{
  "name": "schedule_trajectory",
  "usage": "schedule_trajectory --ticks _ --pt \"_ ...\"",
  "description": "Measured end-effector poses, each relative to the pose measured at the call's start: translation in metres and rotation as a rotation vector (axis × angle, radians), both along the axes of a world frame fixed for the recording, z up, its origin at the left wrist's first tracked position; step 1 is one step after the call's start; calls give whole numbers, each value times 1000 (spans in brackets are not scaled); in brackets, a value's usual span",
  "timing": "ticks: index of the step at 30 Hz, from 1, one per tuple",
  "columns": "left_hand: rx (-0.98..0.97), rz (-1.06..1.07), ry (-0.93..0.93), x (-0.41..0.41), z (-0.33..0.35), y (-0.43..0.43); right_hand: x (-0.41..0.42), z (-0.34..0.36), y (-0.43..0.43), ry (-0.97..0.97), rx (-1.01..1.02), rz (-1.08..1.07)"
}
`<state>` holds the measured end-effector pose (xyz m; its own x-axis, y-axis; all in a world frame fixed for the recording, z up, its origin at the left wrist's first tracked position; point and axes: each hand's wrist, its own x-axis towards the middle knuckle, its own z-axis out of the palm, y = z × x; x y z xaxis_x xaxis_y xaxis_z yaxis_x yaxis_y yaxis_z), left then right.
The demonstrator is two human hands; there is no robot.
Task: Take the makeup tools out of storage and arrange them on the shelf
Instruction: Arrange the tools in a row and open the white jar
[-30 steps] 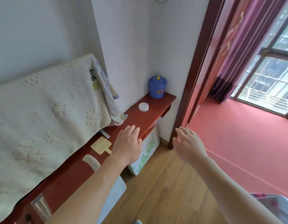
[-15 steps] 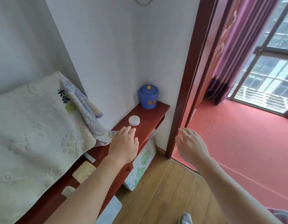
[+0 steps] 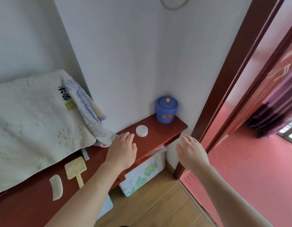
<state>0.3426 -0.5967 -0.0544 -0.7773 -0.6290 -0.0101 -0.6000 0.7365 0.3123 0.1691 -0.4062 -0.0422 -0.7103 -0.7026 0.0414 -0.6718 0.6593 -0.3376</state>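
The left hand (image 3: 123, 149) hovers low over the red shelf (image 3: 160, 135), palm down, fingers straight and held close together, gripping nothing; whether the palm touches the wood cannot be told. Just beyond its fingertips, toward the far end of the shelf, sits a small white jar (image 3: 142, 131), round and flat-lidded, so it has no long axis to line up with. Beyond the jar, in the shelf's far corner against the wall, stands a blue lidded pot (image 3: 166, 109). The right hand (image 3: 191, 153) hangs off the shelf's front edge, over the floor, fingers loosely spread and empty, and it lies farther from the jar than the left. Toward the near end of the shelf a comb (image 3: 56, 187) and a hand mirror (image 3: 75, 168) lie flat side by side, the mirror's handle pointing to the front edge, both well behind the left wrist. A pale towel (image 3: 35, 125) drapes over the back of the shelf, and a floral box (image 3: 142, 174) stands on the floor under the front edge. The left hand looks the likelier one to take the jar, with a short reach straight ahead along the shelf; the lid's low profile suggests a pinch from above around its rim
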Motion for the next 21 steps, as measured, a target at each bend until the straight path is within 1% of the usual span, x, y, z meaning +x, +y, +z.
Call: schedule_trajectory --ticks 7,14,21 --pt "-12 89 15 -13 -8 -28 -31 -4 -51 -26 37 82" --pt "-35 62 26 -53 -26 -77 -63 -11 -102 -17 62 76" --pt "3 62 17 -77 -37 -109 -87 -21 -136 -76 79 68"
